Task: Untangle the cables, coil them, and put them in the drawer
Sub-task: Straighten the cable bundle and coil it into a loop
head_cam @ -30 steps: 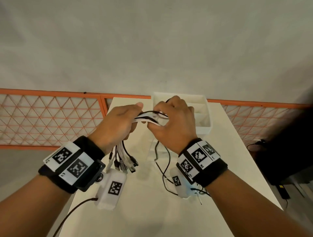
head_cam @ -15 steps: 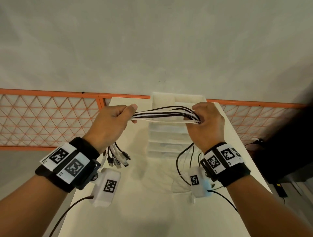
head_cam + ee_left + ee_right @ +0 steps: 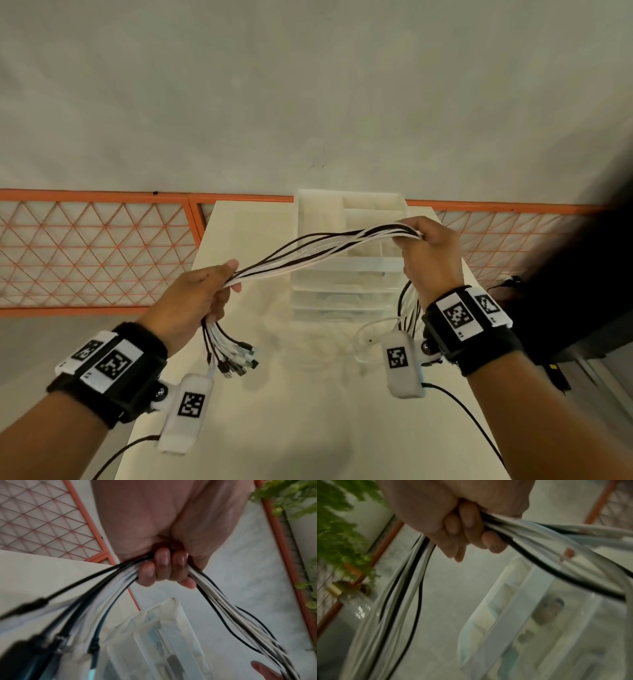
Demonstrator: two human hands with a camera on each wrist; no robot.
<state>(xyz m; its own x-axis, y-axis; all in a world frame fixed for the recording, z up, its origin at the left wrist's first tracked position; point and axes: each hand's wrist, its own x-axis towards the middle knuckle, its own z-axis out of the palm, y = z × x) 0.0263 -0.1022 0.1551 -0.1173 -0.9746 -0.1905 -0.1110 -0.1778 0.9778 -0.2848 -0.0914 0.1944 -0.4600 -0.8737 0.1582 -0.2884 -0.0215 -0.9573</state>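
Two hands are seen holding one bundle of black and white cables (image 3: 322, 250) above a white table (image 3: 284, 428).

The left hand (image 3: 191, 301) is closed round the bundle near its plug ends (image 3: 236, 359), which hang loose below the fist; in the left wrist view the fingers (image 3: 161, 566) are curled tightly over the strands. The right hand (image 3: 428, 257) is held higher and farther out, its fingers (image 3: 467, 524) wrapped round the same bundle, and the remaining lengths are left trailing down past the wrist toward the table. Between the fists the cables are stretched in a shallow arc over a translucent drawer unit (image 3: 346, 274) standing at the table's far end. Its top tray appears divided into compartments, though the contents are too blurred in the wrist views to be made out. An orange lattice fence (image 3: 96, 253) is seen behind the table.
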